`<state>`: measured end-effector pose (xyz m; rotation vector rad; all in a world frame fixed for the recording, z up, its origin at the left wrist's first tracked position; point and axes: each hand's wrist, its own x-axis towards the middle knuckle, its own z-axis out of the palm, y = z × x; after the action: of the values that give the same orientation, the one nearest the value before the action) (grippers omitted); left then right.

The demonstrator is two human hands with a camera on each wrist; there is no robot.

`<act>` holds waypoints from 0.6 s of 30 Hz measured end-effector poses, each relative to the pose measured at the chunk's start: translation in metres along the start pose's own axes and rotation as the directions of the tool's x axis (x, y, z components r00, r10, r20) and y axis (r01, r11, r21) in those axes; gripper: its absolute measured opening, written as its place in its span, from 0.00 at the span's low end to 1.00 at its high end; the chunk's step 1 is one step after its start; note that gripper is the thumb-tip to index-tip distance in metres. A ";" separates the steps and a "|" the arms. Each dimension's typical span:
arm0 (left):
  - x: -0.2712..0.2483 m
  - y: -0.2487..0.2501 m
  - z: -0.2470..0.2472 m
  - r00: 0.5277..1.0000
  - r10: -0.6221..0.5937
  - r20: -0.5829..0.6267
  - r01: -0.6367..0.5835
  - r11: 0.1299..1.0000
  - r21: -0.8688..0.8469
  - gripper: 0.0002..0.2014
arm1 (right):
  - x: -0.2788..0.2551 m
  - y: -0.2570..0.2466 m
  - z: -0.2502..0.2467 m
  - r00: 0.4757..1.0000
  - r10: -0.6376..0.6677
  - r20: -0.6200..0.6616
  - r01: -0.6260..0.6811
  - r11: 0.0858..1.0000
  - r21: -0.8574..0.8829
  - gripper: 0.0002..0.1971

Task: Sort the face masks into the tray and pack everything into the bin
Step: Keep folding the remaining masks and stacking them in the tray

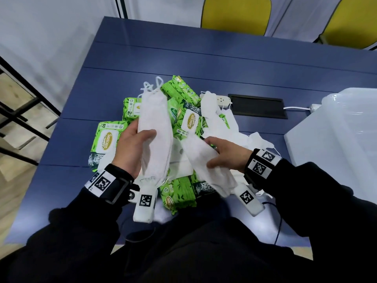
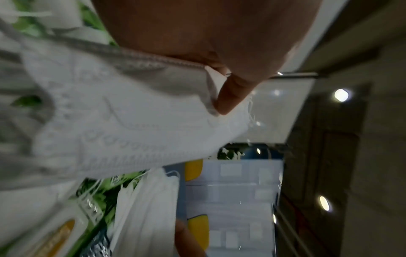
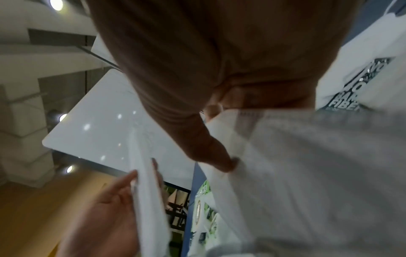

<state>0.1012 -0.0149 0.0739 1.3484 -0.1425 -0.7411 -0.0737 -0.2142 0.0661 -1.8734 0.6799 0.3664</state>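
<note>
My left hand (image 1: 134, 144) grips a stack of folded white face masks (image 1: 155, 131), held upright over the pile, ear loops at its far end. In the left wrist view the thumb (image 2: 230, 97) presses on that stack (image 2: 131, 113). My right hand (image 1: 226, 154) holds a second white mask bundle (image 1: 206, 166), tilted towards me; in the right wrist view the thumb (image 3: 215, 156) pinches it (image 3: 296, 165). More loose masks (image 1: 212, 107) lie on green wet-wipe packs (image 1: 106, 139) heaped on the blue table (image 1: 204, 58). A translucent plastic bin (image 1: 336, 135) stands at the right.
A white power strip (image 1: 222, 99) and a black cable hatch (image 1: 259, 108) sit behind the pile, with a white cord running to the bin. Two yellow chairs (image 1: 234, 13) stand beyond the table's far edge. A black-framed shelf (image 1: 18, 111) is on the left.
</note>
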 end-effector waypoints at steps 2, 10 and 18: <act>-0.010 0.011 0.004 0.979 0.101 0.175 -0.130 0.978 0.162 0.17 | 0.000 0.000 -0.003 0.999 0.009 0.053 -0.002 0.990 -0.139 0.20; -0.037 -0.002 0.041 0.548 -0.082 0.833 -0.774 0.327 0.542 0.21 | -0.006 -0.008 0.003 0.981 0.052 0.188 -0.031 0.993 -0.114 0.14; -0.033 -0.033 0.042 0.440 -0.116 0.891 -0.868 0.199 0.455 0.24 | -0.008 0.006 0.028 0.978 0.138 0.158 -0.168 0.966 0.198 0.03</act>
<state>0.0414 -0.0325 0.0645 1.7552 -2.0359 -0.6581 -0.0816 -0.1876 0.0545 -1.5825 0.7391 0.5038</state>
